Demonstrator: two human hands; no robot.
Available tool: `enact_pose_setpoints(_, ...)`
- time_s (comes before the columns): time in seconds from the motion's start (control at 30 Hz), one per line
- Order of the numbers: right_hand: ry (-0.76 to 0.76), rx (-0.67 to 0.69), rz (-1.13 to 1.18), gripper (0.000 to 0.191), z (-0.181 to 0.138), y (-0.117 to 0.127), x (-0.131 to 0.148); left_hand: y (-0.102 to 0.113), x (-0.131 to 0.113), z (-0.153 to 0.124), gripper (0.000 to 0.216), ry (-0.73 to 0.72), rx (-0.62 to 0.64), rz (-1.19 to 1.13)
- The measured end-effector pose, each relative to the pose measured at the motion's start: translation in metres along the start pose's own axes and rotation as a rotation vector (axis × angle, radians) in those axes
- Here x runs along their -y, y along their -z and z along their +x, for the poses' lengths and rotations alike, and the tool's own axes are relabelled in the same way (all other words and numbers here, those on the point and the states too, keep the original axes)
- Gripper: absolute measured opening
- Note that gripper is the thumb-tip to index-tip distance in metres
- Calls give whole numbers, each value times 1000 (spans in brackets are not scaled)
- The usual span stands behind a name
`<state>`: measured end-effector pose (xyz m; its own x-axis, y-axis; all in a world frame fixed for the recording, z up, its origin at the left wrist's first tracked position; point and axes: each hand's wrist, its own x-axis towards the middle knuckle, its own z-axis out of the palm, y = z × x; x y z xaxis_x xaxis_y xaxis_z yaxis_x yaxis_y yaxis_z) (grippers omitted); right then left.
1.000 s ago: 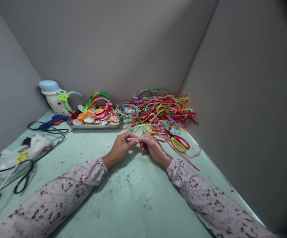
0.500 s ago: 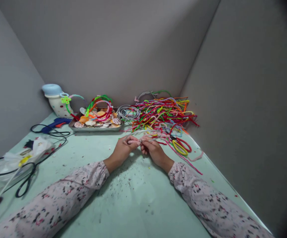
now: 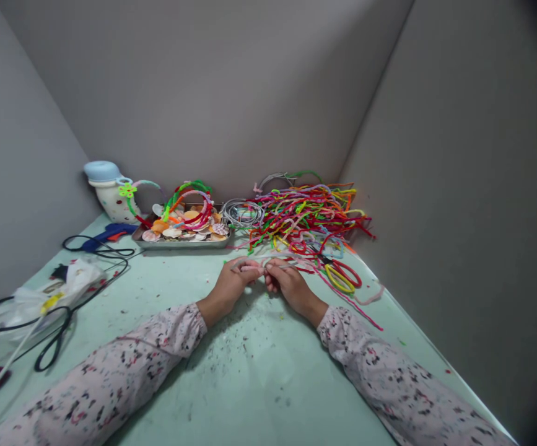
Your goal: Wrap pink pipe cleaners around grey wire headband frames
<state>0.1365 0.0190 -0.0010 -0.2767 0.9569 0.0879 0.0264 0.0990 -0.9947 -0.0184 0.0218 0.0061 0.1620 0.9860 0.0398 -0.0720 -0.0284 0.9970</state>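
Observation:
Close together above the middle of the table, my left hand point(image 3: 228, 287) and my right hand point(image 3: 293, 287) both pinch a pale pink pipe cleaner point(image 3: 251, 267). A thin grey wire point(image 3: 290, 264) runs along with it and curves behind the fingers. The fingertips nearly meet, and they hide how the pipe cleaner lies on the wire. Just beyond my right hand are scissors point(image 3: 342, 274) with red and yellow handles, next to a long pink pipe cleaner point(image 3: 352, 303) lying loose.
Many coloured pipe cleaners point(image 3: 309, 214) lie heaped at the back right, beside coiled grey wire point(image 3: 241, 214). A metal tray point(image 3: 187, 245) holds shells and colourful hoops. Further left are a bottle point(image 3: 110, 198), a blue glue gun point(image 3: 105, 235), a plastic bag point(image 3: 80, 275) and black cable point(image 3: 68, 322).
The view has shifted slightly. My hands stay pinched together, with small finger movements, and the wire behind them sits at a slightly different angle.

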Motion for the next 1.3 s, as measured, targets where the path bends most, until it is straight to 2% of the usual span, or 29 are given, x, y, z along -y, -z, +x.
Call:
enact_pose_setpoints(0.17, -39, -43, 18, 23, 1, -1, -1, -2, 2, 1, 17, 10, -5, 5)
enact_pose_setpoints(0.37, -55, -93, 91, 22, 4, 0, -4, -2, 2, 0, 20, -36, 49, -2)
enact_pose_setpoints(0.6, -83, -79, 97, 21, 4, -2, -2, -2, 4, 1, 19, -30, -12, 142)
enact_pose_setpoints(1.3, -47, -36, -4, 24, 3, -4, -1, -2, 1, 0, 13, 16, -69, 118)
